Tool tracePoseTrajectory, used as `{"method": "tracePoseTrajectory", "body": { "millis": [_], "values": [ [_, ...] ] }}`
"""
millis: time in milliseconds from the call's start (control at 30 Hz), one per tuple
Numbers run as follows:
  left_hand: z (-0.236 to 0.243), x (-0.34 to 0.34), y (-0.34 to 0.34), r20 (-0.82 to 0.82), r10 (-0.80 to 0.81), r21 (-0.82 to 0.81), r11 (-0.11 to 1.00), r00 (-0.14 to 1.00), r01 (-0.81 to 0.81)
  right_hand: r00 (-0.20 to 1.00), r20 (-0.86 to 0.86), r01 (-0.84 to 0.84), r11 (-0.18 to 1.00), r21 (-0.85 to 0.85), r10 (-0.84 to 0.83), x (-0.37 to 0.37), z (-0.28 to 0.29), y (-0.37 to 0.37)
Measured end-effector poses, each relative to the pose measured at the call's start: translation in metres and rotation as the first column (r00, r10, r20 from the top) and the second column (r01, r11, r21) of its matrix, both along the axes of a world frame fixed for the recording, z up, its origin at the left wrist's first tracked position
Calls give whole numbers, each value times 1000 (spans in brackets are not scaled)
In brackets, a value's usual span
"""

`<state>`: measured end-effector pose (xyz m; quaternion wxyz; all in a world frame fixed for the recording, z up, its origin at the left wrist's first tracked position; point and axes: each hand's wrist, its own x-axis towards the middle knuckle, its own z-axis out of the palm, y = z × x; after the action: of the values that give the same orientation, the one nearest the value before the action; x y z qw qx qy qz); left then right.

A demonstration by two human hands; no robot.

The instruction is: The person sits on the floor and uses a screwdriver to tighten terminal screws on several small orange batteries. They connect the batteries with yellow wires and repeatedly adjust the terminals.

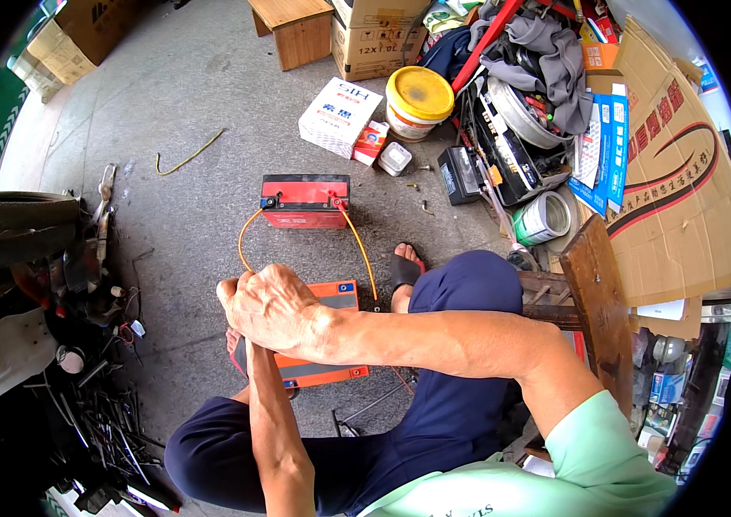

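Observation:
My right hand (277, 312) is closed, its forearm crossing in from the right. It lies over my left hand, which is mostly hidden; only the left forearm (272, 414) shows clearly, rising from below. A red battery (303, 217) with a black top edge stands on the floor ahead. Two orange wires run from its terminals. The left wire (242, 241) reaches down to my hands and disappears behind them. The right wire (362, 248) hangs free, its end beside an orange battery (348, 374) with grey bands. That battery lies under my hands, partly covered by them.
Beyond the red battery are a white box (339, 119) and a yellow-lidded bucket (417, 96). A small black battery (461, 176) and an open can (544, 217) lie to the right. Tires (21, 211) and loose tools (120, 422) crowd the left. My sandalled foot (406, 269) is close by.

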<state>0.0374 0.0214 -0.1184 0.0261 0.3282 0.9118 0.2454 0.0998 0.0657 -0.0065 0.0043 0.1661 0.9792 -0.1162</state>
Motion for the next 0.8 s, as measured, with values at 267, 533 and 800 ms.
{"method": "tracePoseTrajectory", "body": {
  "millis": [267,533,800],
  "values": [
    [46,25,6,-291,-73,-217,976,954,9,979,-193,-71,997,-24,65,3,-3,0],
    [23,14,-3,-339,-62,-273,961,939,-35,926,-370,-47,995,93,78,0,-16,-2],
    [26,13,-3,-305,-64,-225,974,950,-6,936,-347,-41,997,68,62,-1,-15,-5]
  ]
}}
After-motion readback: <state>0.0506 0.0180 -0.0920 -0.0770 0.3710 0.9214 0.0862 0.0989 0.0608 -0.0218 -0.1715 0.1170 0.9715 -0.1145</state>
